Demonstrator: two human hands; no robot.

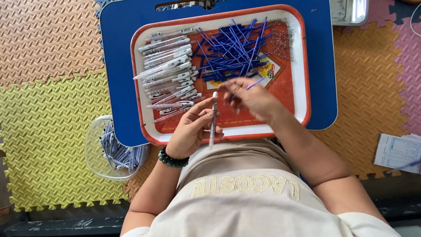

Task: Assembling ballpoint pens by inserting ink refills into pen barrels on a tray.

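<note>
Left hand [193,129] closed around a clear pen barrel [213,118], pinched between thumb and fingers near the lower edge of the tray [302,66]. Barrel held nearly upright in the picture, long axis running almost straight away from the body, white tip toward the tray's middle, other end back over the near rim toward the lap. Right hand [250,96] just beside it, blurred, fingers curled on a thin blue refill [254,83]; refill slanted, free end up and to the right, the other end hidden in the fingers. Heap of blue refills [232,48] in the tray's far half, crossed every way. Row of clear barrels [169,70] down the tray's left side, mostly lying crosswise. Tray on a blue lap table [114,66]. Clear plastic tub [94,145] of finished pens on the foam mat [48,109], beside the left forearm.
</note>
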